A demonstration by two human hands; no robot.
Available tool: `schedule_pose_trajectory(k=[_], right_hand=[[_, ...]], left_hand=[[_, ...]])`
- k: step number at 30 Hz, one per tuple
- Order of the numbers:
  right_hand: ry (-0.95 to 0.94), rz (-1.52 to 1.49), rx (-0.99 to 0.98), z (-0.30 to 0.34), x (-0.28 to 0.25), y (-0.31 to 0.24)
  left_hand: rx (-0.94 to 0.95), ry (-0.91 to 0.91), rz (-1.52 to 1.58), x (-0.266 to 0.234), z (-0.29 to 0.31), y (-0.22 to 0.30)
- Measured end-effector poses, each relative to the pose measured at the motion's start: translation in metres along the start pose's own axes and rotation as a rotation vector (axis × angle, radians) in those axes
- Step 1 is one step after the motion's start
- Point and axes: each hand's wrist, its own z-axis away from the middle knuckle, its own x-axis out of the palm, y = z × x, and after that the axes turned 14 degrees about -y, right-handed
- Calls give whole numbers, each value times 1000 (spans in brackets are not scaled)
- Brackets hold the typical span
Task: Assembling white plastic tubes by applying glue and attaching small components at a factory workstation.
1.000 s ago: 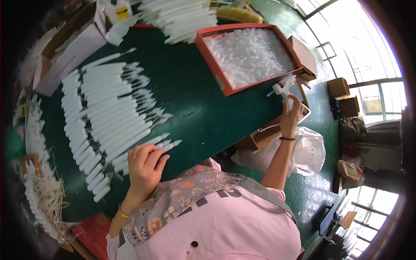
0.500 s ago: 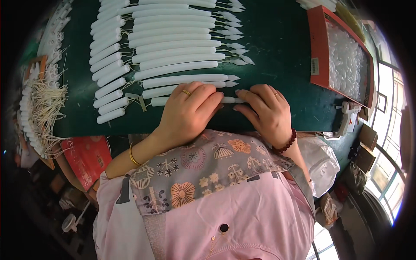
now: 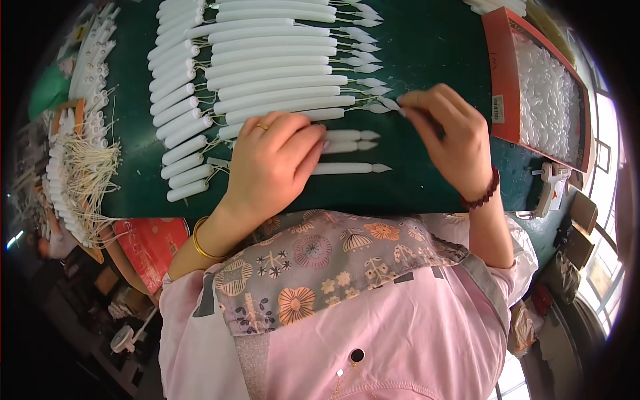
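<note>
White electric taper candles [image 3: 280, 81] lie in a row on the green tabletop, with thin wires joining their tubes to flame-shaped tips. My right hand [image 3: 457, 137], raised at the right of the row, pinches one white flame tip [image 3: 389, 104] between thumb and fingers. My left hand [image 3: 273, 157] curls over the near candles, its fingers closed on a candle tube [image 3: 333, 114]; the hand hides part of it. Right beside its fingertips, two candles [image 3: 345, 146] have their tips seated against the tubes. Nearest me lies another such candle [image 3: 347, 169].
An open red box [image 3: 503, 80] full of clear-white flame tips stands at the right. By the table's right edge lies a white glue gun [image 3: 552, 187]. Shorter white tubes [image 3: 187, 164] line the left of the row. Bundled wires [image 3: 90, 160] hang farther left.
My right hand has moved up and right, from the nearest candle to a flame tip farther up the row. My left hand has shifted slightly. The nearest candle now lies free of both hands.
</note>
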Motion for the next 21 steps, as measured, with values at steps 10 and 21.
schedule_pose_trajectory(k=[10,21], right_hand=[[-84,189,-116,-12,19,1],[-161,186,-111,-7,36,-12]], left_hand=[[17,-13,-4,-5,-22,-5],[38,-37,-12,9,-10,-5]])
